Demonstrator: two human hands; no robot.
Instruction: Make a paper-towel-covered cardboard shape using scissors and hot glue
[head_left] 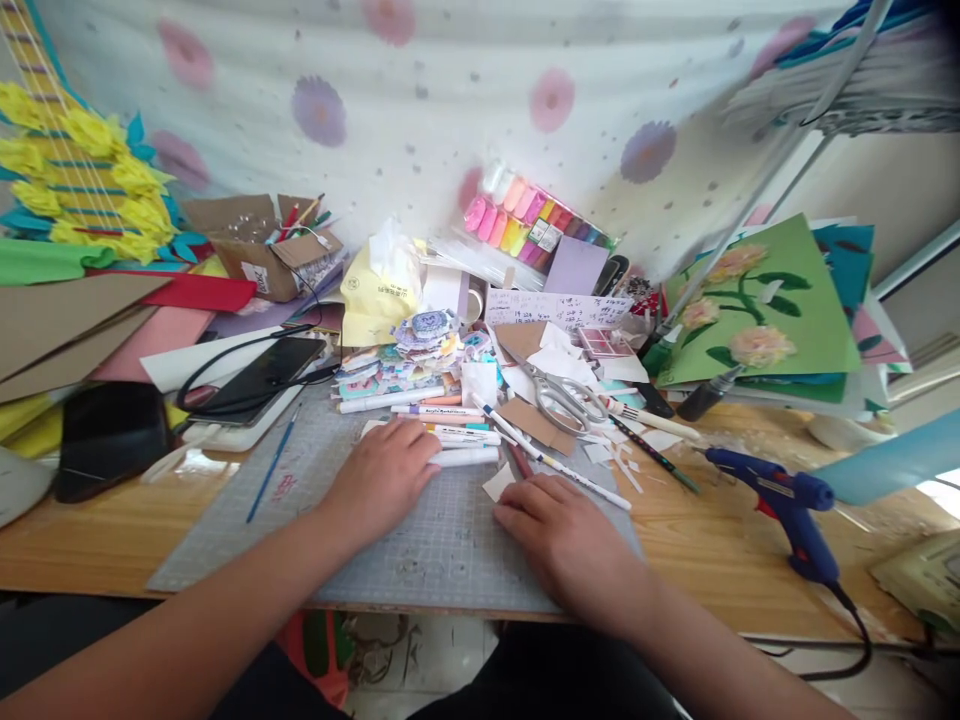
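My left hand lies palm down on the grey cutting mat, loosely bent and open. Its fingertips touch the ends of several white markers. To the right, my right hand rests palm down, also open, its fingers slightly curled beside a small white paper scrap. A reddish-brown stick reaches towards its knuckles. Beyond the hands are a striped white pen, a piece of brown cardboard and silver scissors. What is under both palms is hidden.
A pile of paper cutouts stands behind the markers. On the left lie a thin blue brush and a phone with a black cable. A blue glue gun lies at right, near a dark pencil. A cardboard box holds pens.
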